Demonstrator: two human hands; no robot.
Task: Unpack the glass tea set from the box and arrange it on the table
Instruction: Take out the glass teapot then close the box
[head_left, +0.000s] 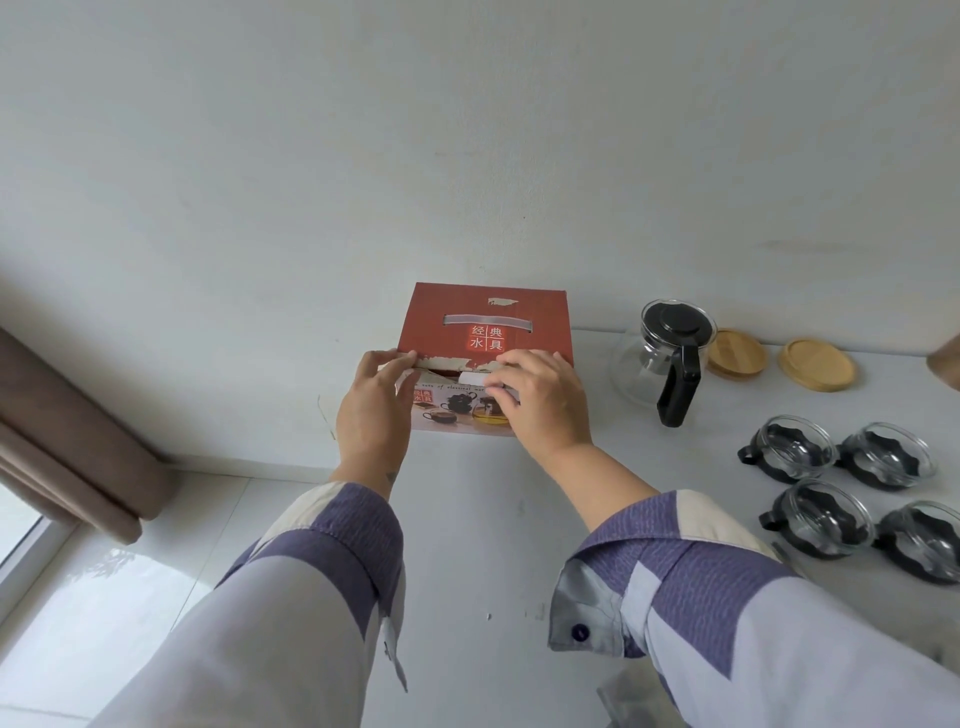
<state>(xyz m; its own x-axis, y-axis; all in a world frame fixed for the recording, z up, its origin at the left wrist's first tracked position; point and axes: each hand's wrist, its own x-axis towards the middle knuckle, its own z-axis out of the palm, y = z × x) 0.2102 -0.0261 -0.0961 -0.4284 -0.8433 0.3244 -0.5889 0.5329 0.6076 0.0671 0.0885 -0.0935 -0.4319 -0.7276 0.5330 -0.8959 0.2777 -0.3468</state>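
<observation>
A red cardboard tea-set box (485, 317) stands on the white table (467, 519) against the wall. My left hand (371, 410) pinches the torn front edge of its top flap at the left. My right hand (543, 400) rests on the same edge at the right, fingers over a white piece at the opening. To the right stands a glass teapot (662, 358) with a black lid and handle. Several glass cups in black holders (841, 493) sit in a group at the near right.
Two round wooden coasters (779, 361) lie behind the cups near the wall. A brown curtain (67, 431) hangs at the left, above a pale tiled floor (104, 597). The table's left edge runs just left of the box.
</observation>
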